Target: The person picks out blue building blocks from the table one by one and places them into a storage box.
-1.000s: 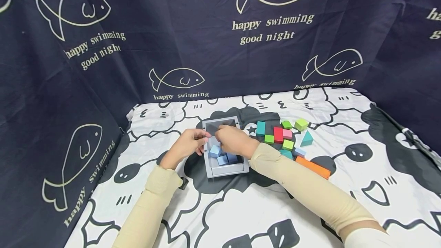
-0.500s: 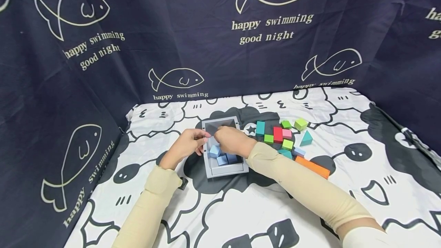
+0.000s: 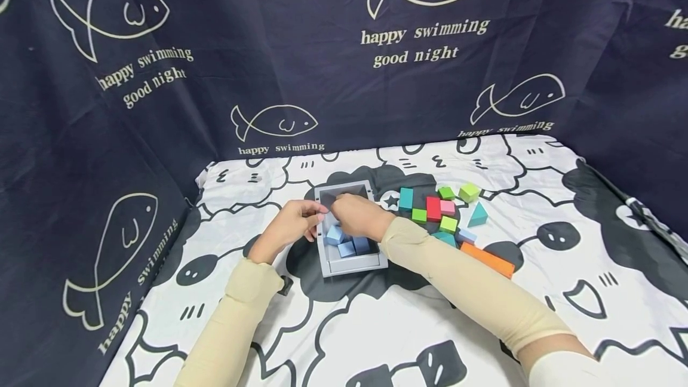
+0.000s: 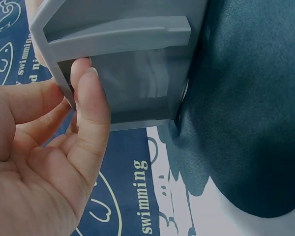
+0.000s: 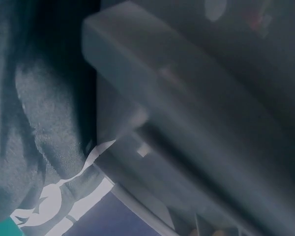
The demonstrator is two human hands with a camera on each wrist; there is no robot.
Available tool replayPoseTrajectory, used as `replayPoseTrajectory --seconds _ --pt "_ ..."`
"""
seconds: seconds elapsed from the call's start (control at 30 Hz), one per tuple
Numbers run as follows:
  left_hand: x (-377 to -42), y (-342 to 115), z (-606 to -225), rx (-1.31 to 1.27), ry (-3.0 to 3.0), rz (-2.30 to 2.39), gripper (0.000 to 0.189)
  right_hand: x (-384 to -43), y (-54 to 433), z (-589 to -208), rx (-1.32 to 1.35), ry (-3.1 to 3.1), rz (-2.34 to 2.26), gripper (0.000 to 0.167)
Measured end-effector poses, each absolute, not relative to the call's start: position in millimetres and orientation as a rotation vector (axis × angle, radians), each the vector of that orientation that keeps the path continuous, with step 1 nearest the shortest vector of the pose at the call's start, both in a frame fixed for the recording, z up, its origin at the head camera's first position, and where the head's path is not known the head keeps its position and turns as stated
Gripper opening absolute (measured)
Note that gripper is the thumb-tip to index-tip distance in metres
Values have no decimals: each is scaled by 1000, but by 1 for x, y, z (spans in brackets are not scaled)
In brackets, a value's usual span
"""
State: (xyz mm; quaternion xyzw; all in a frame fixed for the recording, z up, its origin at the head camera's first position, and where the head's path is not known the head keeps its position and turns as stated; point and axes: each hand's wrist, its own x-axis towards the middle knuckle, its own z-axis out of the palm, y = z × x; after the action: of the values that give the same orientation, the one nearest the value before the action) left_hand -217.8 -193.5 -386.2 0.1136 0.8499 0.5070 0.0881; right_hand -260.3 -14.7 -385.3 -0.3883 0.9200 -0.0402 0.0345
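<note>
A grey box (image 3: 357,265) stands on the cloth in the middle of the head view. My left hand (image 3: 290,224) pinches its left wall; in the left wrist view the left hand (image 4: 54,152) has thumb and fingers on either side of that wall. Over the right side and into the box reaches my right hand (image 3: 361,217), its fingertips hidden, so whether it holds anything does not show. Blue blocks lie in the front half of the box: one at the left (image 3: 335,235), one nearer the front (image 3: 346,249) and one at the right (image 3: 362,245). The right wrist view is dark and blurred.
Loose blocks lie right of the box, among them a red block (image 3: 433,208), a teal triangle (image 3: 478,215), a lime block (image 3: 469,192) and a long orange block (image 3: 487,259). A dark curtain (image 3: 322,64) hangs behind the patterned cloth (image 3: 387,327).
My right hand has moved slightly left inside the box, baring more of the right-hand blue block. The left hand keeps its place on the wall, and the loose blocks have not moved.
</note>
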Motion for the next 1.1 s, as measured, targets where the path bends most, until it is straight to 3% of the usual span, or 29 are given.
replayPoseTrajectory --seconds 1.1 --pt "-218 -194 -387 352 2531 1524 23 -262 -17 -385 -1132 2753 -111 15"
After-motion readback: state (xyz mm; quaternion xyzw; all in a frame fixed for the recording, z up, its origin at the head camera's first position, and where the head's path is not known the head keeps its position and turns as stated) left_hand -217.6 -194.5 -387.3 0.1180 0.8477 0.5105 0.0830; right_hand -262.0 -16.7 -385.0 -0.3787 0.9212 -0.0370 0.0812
